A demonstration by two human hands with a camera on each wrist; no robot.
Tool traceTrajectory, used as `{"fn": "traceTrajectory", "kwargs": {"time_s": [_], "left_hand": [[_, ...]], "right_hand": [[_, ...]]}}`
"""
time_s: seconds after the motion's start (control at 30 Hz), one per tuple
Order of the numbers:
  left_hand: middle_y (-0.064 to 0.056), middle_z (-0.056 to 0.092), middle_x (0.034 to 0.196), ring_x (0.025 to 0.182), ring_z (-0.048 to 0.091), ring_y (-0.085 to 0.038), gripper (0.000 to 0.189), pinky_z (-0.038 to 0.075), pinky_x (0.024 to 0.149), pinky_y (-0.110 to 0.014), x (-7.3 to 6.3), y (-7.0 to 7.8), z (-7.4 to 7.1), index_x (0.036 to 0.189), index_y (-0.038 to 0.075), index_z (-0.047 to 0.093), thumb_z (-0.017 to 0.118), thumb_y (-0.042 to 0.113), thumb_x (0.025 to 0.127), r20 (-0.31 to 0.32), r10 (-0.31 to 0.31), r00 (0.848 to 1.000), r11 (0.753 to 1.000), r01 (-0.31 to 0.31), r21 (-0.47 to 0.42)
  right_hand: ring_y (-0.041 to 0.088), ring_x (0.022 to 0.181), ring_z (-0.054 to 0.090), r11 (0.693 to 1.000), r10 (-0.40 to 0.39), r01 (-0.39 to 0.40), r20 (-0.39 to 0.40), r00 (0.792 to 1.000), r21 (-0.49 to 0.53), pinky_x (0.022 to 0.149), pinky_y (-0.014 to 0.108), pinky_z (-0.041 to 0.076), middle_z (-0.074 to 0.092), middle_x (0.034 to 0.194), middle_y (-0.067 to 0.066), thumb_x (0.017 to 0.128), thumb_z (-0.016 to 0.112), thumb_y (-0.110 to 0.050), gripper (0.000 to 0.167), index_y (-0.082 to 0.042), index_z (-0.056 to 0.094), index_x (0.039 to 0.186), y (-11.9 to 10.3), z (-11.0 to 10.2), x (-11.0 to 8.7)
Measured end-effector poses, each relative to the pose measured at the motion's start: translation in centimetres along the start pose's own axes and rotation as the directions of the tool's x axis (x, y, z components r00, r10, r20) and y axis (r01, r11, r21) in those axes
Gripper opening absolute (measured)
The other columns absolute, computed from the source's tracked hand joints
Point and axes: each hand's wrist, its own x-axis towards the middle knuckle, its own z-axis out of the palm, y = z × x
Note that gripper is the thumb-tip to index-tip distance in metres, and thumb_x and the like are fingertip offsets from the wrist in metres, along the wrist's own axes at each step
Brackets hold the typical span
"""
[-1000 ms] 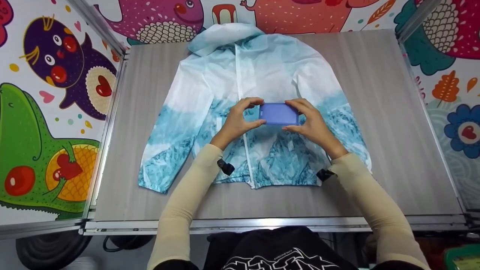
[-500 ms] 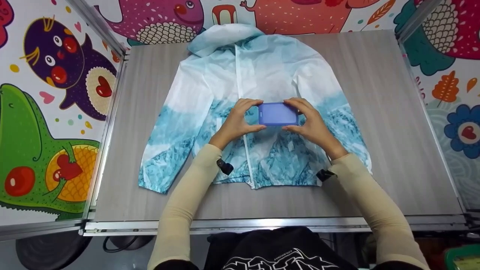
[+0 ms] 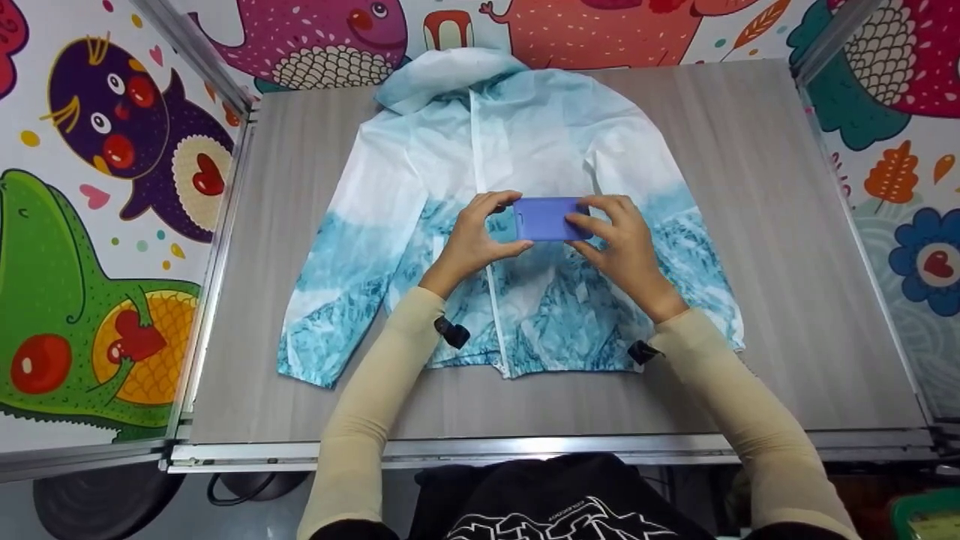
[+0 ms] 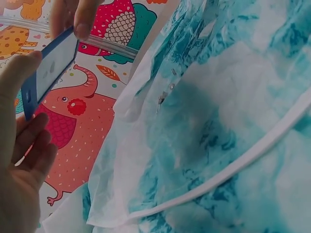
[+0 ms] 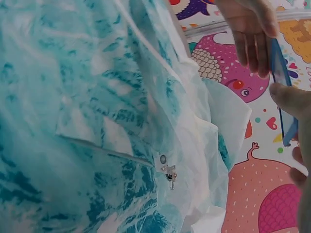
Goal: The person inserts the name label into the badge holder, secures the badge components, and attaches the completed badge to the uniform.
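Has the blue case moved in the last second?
Yes, slightly: in the head view the blue case has shifted up the picture, toward the hood, judged against the still jacket.

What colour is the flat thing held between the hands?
The flat thing is bluish violet, clearest in the head view.

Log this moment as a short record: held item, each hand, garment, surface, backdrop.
Held item: flat blue-violet case, held up above the jacket
Left hand: grips the case's left end
Right hand: grips its right end
Garment: the jacket, hooded, white and teal, spread out, hood at far side
Surface: wood-grain table
Backdrop: cartoon-animal panels
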Motion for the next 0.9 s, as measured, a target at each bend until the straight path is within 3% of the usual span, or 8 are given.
{"fn": "traceTrajectory", "kwargs": {"time_s": [0.1,0.2,0.3,0.37,0.47,0.57,0.73,0.9], "left_hand": [[-0.01,0.058,0.136,0.126,0.055,-0.023,0.072,0.047,0.107,-0.04,-0.1,0.0,0.2,0.14,0.011,0.054,0.082,0.038,0.08,-0.012,-0.023,1.0,0.999,0.022,-0.049],[-0.01,0.059,0.134,0.125,0.056,-0.022,0.066,0.048,0.107,-0.037,0.0,0.1,0.3,0.138,0.011,0.056,0.081,0.034,0.082,-0.031,-0.026,0.999,0.993,0.022,-0.114],[-0.009,0.065,0.124,0.117,0.06,-0.022,0.047,0.05,0.103,-0.036,0.1,0.0,0.4,0.128,0.01,0.065,0.078,0.026,0.086,-0.08,-0.001,0.997,0.988,-0.011,-0.151],[-0.01,0.069,0.113,0.109,0.063,-0.023,0.031,0.053,0.098,-0.039,0.1,-0.2,0.4,0.116,0.009,0.071,0.075,0.02,0.088,-0.134,0.02,0.991,0.988,-0.041,-0.151],[-0.013,0.071,0.101,0.099,0.065,-0.026,0.014,0.055,0.092,-0.041,0.1,-0.3,0.5,0.102,0.005,0.075,0.071,0.011,0.089,-0.2,0.025,0.98,0.987,-0.056,-0.152],[-0.015,0.072,0.1,0.096,0.067,-0.028,0.013,0.056,0.087,-0.036,0.0,-0.2,0.8,0.102,0.002,0.073,0.068,0.008,0.091,-0.209,-0.013,0.978,0.987,-0.022,-0.161],[-0.016,0.073,0.1,0.091,0.07,-0.027,0.017,0.056,0.08,-0.028,-0.2,-0.1,1.0,0.108,0.001,0.069,0.063,0.011,0.096,-0.169,-0.052,0.984,0.975,0.013,-0.222],[-0.014,0.073,0.1,0.086,0.071,-0.022,0.022,0.059,0.078,-0.028,-0.3,-0.2,0.9,0.111,0.003,0.068,0.06,0.019,0.099,-0.138,-0.067,0.988,0.967,0.03,-0.253]], "right_hand": [[0.03,0.088,0.06,0.99,-0.107,0.098,-0.088,0.99,-0.103,0.074,0.043,0.05,0.066,0.101,0.013,0.085,0.077,-0.012,0.023,-0.009,0.076,0.108,-0.3,0.5,-0.1],[0.027,0.072,0.058,0.981,-0.162,0.139,-0.176,0.971,-0.132,0.061,0.038,0.047,0.064,0.084,0.012,0.084,0.076,-0.006,0.016,-0.006,0.078,0.101,-0.5,0.9,0.0],[0.026,0.066,0.055,0.988,-0.144,0.127,-0.239,0.96,-0.087,0.057,0.036,0.045,0.063,0.077,0.011,0.082,0.077,-0.004,0.014,-0.005,0.079,0.096,-0.4,1.2,0.1],[0.026,0.067,0.055,0.995,-0.102,0.101,-0.239,0.965,-0.018,0.058,0.035,0.043,0.064,0.076,0.011,0.083,0.077,-0.004,0.013,-0.006,0.079,0.095,-0.3,1.3,0.1],[0.023,0.072,0.061,0.991,-0.012,0.034,-0.161,0.987,0.13,0.064,0.031,0.048,0.066,0.081,0.011,0.084,0.076,-0.007,0.014,-0.007,0.079,0.098,-0.2,1.2,0.0],[0.021,0.079,0.067,0.964,0.084,-0.076,-0.023,0.996,0.253,0.071,0.025,0.054,0.071,0.089,0.01,0.087,0.074,-0.01,0.018,-0.007,0.078,0.103,-0.1,1.0,-0.3],[0.02,0.08,0.07,0.931,0.206,-0.251,0.185,0.961,0.267,0.072,0.027,0.056,0.074,0.097,0.009,0.092,0.068,-0.018,0.022,-0.01,0.076,0.111,-0.1,0.8,-0.7],[0.02,0.078,0.069,0.926,0.265,-0.324,0.275,0.924,0.194,0.069,0.036,0.056,0.075,0.102,0.01,0.094,0.067,-0.022,0.025,-0.01,0.074,0.114,0.1,0.7,-0.6]]}}
